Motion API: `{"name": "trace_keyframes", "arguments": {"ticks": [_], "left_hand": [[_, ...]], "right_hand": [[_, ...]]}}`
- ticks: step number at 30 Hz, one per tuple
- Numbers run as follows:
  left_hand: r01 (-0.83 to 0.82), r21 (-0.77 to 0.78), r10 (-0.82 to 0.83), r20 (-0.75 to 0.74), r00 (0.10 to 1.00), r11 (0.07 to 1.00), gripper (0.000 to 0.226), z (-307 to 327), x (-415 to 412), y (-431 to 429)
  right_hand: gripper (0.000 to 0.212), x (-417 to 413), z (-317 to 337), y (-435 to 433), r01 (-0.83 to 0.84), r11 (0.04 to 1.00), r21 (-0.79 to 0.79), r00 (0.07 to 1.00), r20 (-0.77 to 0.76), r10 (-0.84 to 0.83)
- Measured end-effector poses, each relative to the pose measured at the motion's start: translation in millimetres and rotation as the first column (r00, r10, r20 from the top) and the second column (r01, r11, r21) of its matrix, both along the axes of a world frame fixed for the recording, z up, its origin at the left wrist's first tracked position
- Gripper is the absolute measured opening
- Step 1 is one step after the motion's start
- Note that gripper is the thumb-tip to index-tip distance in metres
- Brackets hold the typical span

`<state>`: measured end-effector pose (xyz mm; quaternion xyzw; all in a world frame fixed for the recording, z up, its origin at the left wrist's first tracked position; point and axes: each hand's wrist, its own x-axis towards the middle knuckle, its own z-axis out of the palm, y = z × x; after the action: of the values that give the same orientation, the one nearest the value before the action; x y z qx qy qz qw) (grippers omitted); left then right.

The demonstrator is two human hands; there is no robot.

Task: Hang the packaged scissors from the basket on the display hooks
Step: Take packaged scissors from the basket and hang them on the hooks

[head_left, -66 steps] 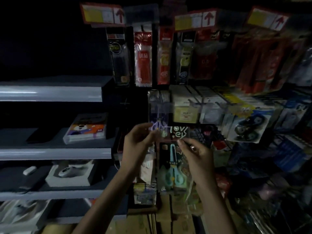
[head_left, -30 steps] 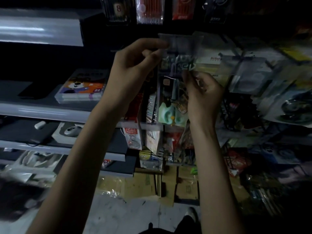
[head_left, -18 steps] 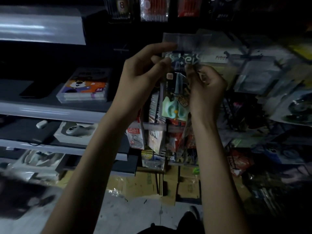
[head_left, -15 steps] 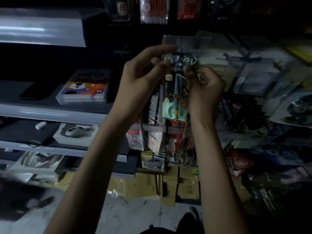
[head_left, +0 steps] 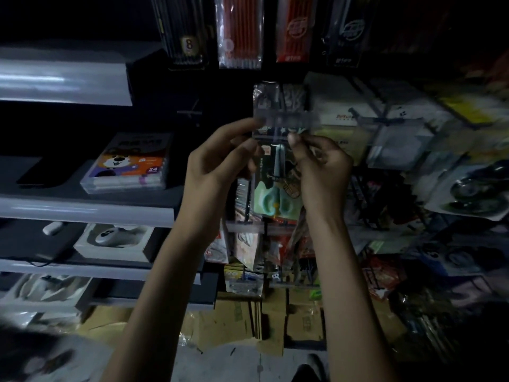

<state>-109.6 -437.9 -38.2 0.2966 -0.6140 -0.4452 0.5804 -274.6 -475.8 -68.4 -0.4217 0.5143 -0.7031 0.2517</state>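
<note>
Left hand [head_left: 220,166] and right hand [head_left: 322,172] still pinch the scissors pack [head_left: 275,183] by its top, lifted close under the hook tag [head_left: 286,119]. Not hung yet, I'd say.

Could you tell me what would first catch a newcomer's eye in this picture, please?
Centre frame, the left hand and right hand pinch the top of the packaged scissors, mint handles showing. Above hang red pen packs; a cartoon-printed box lies on the left shelf.
</note>
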Motion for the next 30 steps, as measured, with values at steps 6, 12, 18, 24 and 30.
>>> {"name": "trace_keyframes", "arguments": {"ticks": [6, 12, 18, 24, 30], "left_hand": [[-0.104, 0.035, 0.104, 0.013, 0.995, 0.994, 0.025, -21.7, -1.8, -2.5], [-0.291, 0.073, 0.291, 0.001, 0.957, 0.954, 0.033, -51.3, -4.6, -26.6], [-0.244, 0.161, 0.244, 0.019, 0.97, 0.956, 0.033, -72.7, -11.9, -31.6], [-0.193, 0.214, 0.198, -0.003, 0.98, 0.957, 0.027, -85.5, -12.9, -28.7], [-0.207, 0.216, 0.218, -0.027, 0.976, 0.954, 0.016, -91.1, -16.6, -25.6]], "right_hand": [[0.029, -0.8, 2.8, 5.8, 0.004, 1.0, 0.031, 0.999, -0.048, -0.003], [0.021, -0.3, 2.7, 6.9, -0.026, 0.996, 0.089, 1.0, -0.005, 0.027], [0.02, -2.0, 0.4, 12.7, -0.047, 0.993, 0.11, 0.998, -0.046, 0.052], [0.033, -7.8, -6.7, 14.7, 0.014, 0.987, 0.159, 0.984, -0.177, 0.014], [0.033, -14.4, -19.8, 29.6, 0.091, 0.948, 0.305, 0.93, -0.366, 0.029]]}}
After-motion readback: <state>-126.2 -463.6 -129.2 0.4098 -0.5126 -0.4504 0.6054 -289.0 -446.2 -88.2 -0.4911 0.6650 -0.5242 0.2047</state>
